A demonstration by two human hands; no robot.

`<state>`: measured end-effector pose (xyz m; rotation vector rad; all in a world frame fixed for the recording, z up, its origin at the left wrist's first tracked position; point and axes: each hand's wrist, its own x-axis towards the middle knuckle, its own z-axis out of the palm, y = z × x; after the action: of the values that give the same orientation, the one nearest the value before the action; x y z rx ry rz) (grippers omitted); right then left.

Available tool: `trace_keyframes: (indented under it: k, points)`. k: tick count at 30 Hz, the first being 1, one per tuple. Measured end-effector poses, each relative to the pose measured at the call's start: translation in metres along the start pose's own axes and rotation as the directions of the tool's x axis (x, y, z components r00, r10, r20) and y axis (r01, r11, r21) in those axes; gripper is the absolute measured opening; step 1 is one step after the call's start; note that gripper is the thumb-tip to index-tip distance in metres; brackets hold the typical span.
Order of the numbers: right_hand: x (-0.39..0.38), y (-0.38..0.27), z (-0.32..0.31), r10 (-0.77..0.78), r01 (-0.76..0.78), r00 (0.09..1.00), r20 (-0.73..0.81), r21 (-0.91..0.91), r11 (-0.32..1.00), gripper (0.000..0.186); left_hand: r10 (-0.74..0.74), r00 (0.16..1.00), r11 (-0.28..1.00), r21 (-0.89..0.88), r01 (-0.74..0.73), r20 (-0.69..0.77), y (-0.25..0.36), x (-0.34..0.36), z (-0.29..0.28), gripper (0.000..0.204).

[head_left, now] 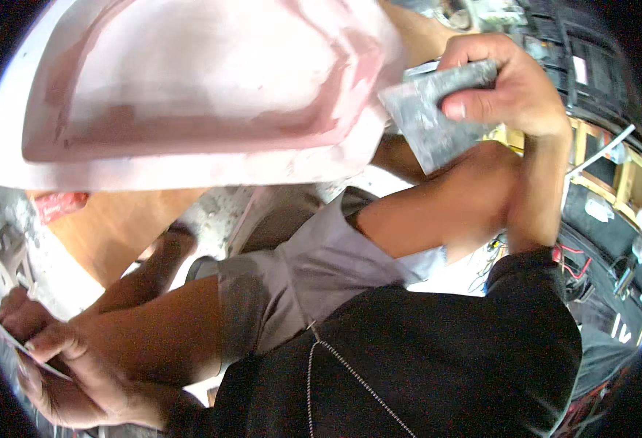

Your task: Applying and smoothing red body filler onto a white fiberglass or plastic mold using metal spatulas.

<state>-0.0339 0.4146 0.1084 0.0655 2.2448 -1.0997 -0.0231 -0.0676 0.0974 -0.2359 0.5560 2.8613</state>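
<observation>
My right hand is raised beside the right end of a large, pale panel. Its thumb and fingers pinch a grey, flat spreader, smeared and roughly four-sided. The panel is whitish pink, with a recessed middle bordered by darker reddish-pink patches; part of its surface is washed out by glare. Low at the far left, my left hand closes around a thin flat sheet or plate. That piece shows almost edge-on at the dark rim, so its kind is unclear.
Under the panel is a brown wooden board with a red packet near its left end. My bare knees and grey shorts sit close below the panel. At right are a wooden frame, red wires and dark clutter.
</observation>
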Motion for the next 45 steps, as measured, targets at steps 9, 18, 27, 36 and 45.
trace_keyframes:
  k: [9,18,27,36,45]
  points:
    - [0.002,0.096,-0.058,0.216,-0.172,0.906,-0.365,0.150,0.974,0.031,0.040,0.997,0.997,-0.060,-0.044,-0.064,-0.011,0.000,0.006,0.036]
    - [0.015,0.221,-0.057,0.280,-0.527,0.834,-0.475,-0.538,0.657,0.052,-0.059,0.998,0.989,0.139,0.055,0.023,-0.011,0.007,0.007,0.038]
    - [-0.003,0.127,-0.054,0.308,-0.301,0.895,-0.323,0.072,0.951,0.042,-0.050,0.997,0.982,0.185,0.039,0.051,-0.014,0.007,0.007,0.046]
    - [0.030,0.181,-0.033,0.379,-0.413,0.896,-0.230,-0.120,0.903,0.049,-0.086,0.996,0.982,0.172,0.079,0.032,-0.004,0.002,0.001,0.045]
    - [-0.039,0.083,-0.057,0.121,-0.350,0.784,-0.609,-0.272,0.897,0.054,-0.043,0.997,0.999,-0.019,0.044,0.065,-0.003,0.003,0.002,0.044]
